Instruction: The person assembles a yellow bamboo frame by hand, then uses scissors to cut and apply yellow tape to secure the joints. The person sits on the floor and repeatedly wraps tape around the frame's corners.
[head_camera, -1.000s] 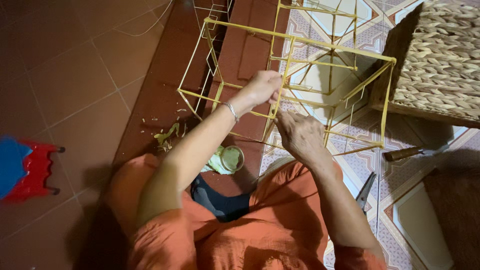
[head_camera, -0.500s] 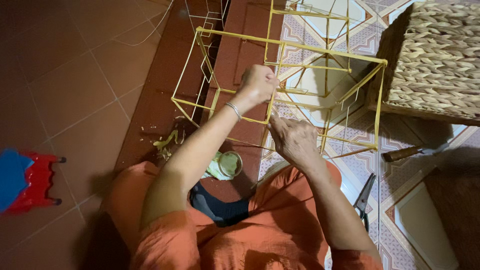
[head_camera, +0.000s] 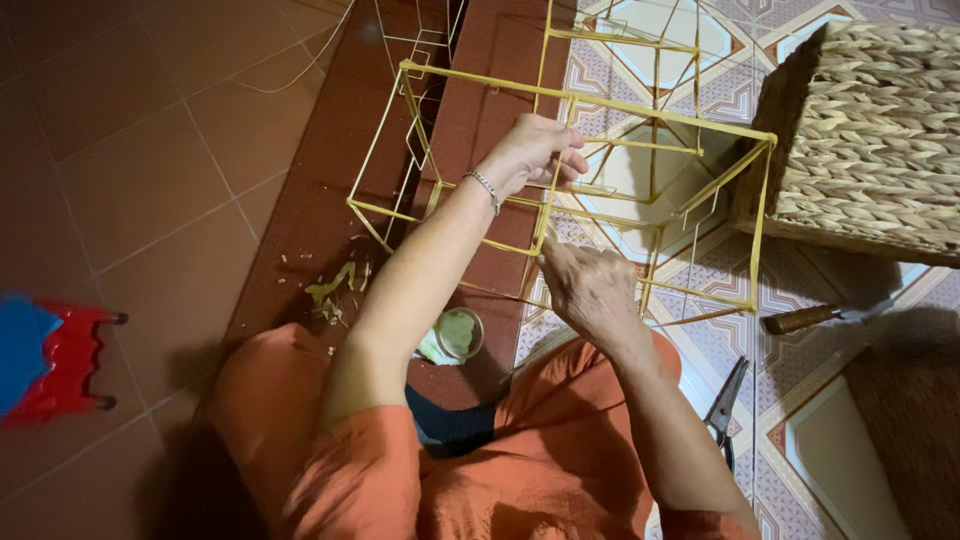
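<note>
you have the yellow wire frame (head_camera: 700, 130) tipped up off the floor (head_camera: 150, 170) in front of your knees, so its near upright bar faces you and both hands can meet on it. your left hand (head_camera: 535, 150) is curled shut around that bar high up, arm stretched forward, steadying it. your right hand (head_camera: 590, 290) sits lower with wrist bent and fingers pinched at the bar's base; what they grip, i cannot tell. scissors (head_camera: 725, 405) lie beside your right leg.
</note>
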